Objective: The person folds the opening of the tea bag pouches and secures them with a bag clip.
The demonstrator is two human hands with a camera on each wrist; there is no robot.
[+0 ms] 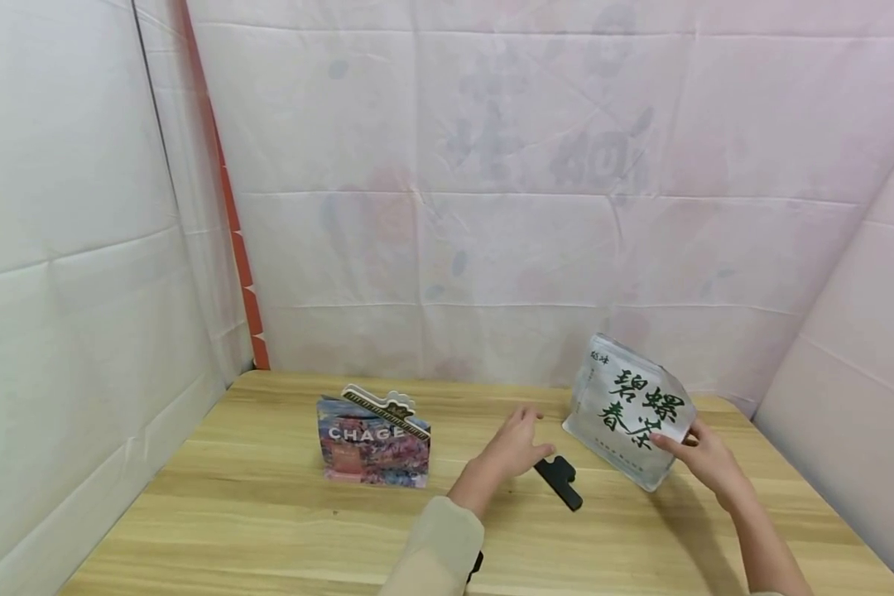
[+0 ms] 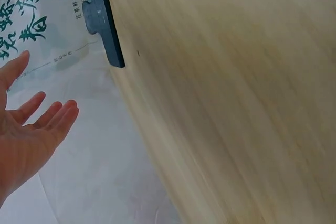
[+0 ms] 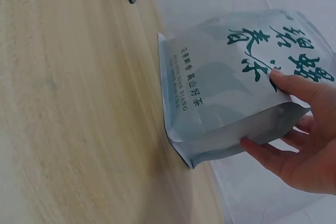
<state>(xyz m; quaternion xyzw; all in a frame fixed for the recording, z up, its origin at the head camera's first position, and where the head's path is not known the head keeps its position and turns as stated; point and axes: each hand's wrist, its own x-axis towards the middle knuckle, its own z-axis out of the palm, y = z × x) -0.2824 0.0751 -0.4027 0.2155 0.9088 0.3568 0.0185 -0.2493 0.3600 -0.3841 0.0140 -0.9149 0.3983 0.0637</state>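
Note:
My right hand (image 1: pixel 708 459) grips a silvery-white tea bag (image 1: pixel 618 414) by its right side, thumb on the printed front. The bag leans in the head view; in the right wrist view its end (image 3: pixel 181 98) is close to the wooden table, and whether it touches is unclear. My left hand (image 1: pixel 514 443) hovers with fingers spread and nothing held, left of the bag. Just beside it a black bag clip (image 1: pixel 562 483) lies on the table, its far end partly covered by the hand in the head view.
A colourful pouch (image 1: pixel 372 451) marked CHAGE stands at the left of the wooden table (image 1: pixel 268 505), a pale decorated clip (image 1: pixel 387 410) slanting across its top. White sheeting (image 1: pixel 521 207) encloses the table at the back and sides.

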